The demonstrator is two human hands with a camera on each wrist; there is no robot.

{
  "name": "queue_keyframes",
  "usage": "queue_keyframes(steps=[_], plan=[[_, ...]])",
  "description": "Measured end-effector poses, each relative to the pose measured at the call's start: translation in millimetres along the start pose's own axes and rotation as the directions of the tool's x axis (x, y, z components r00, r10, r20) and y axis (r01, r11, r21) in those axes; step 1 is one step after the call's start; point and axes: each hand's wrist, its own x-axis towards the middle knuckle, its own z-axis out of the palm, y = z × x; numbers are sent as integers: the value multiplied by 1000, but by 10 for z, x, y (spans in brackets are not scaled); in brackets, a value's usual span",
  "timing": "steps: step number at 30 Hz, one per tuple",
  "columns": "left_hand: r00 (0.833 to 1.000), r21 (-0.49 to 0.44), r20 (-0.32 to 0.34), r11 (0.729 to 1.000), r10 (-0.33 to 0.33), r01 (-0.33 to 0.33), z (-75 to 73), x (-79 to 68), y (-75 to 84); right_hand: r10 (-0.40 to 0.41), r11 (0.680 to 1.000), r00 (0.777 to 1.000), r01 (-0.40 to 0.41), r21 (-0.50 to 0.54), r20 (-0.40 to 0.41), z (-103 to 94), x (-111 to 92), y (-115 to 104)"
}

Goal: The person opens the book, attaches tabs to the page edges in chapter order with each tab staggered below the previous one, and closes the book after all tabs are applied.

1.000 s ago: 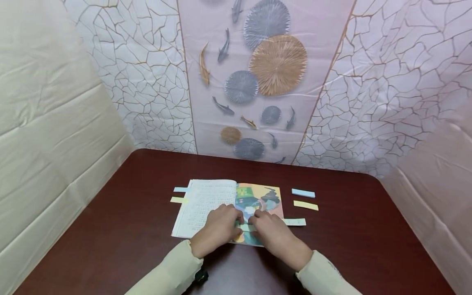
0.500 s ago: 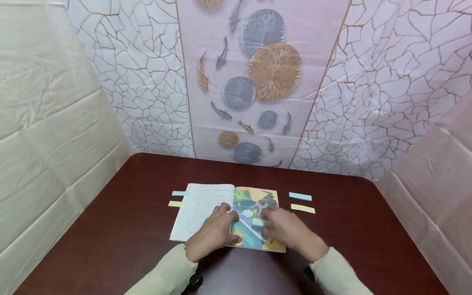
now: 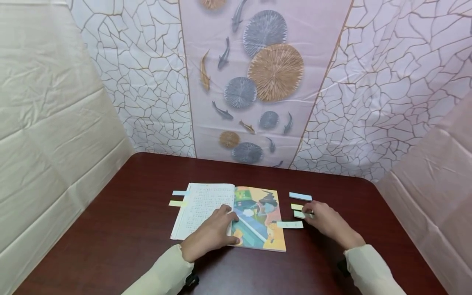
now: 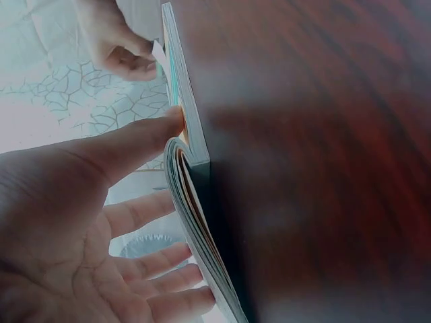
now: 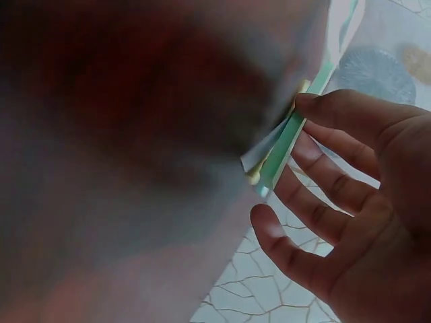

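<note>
An open book (image 3: 210,196) lies on the table, with printed text on its left page and a coloured picture on its right. My left hand (image 3: 212,231) rests on it near the spine, fingers spread; in the left wrist view the thumb touches the right part and the fingers lie over the left pages. Right of the book, my right hand (image 3: 328,221) pinches a green sticky-note pad (image 5: 289,141) between thumb and fingers. A pale green sticky strip (image 3: 290,224) sticks out from the right page's edge. Just behind the held pad lies a yellow pad (image 3: 296,207), partly covered.
A blue pad (image 3: 300,196) lies behind the yellow one. From the book's left edge stick out a blue strip (image 3: 180,193) and a yellow strip (image 3: 178,203). The dark red table (image 3: 121,229) is enclosed by a patterned cloth backdrop (image 3: 155,82).
My right hand has moved right, off the page, carrying the green pad to beside the yellow one. My left hand has shifted slightly left from the page's middle and stays on the book.
</note>
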Motion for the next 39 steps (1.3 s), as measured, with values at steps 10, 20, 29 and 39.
queue_keyframes(steps=[10,20,29,39], plan=[[1000,20,1,1000,22,-22,-48,-23,-19,-101,993,986,92,-68,-134,46,-74,-53],[985,18,134,994,109,-112,-150,-43,-188,-397,917,902,383,-112,-168,286,-317,-1054],[948,231,215,931,236,-284,-234,-115,-423,-415,888,906,383,-253,-83,559,-376,-1297],[861,818,20,487,507,-306,-367,-507,-498,-421,882,906,395,-255,-51,548,-346,-1302]])
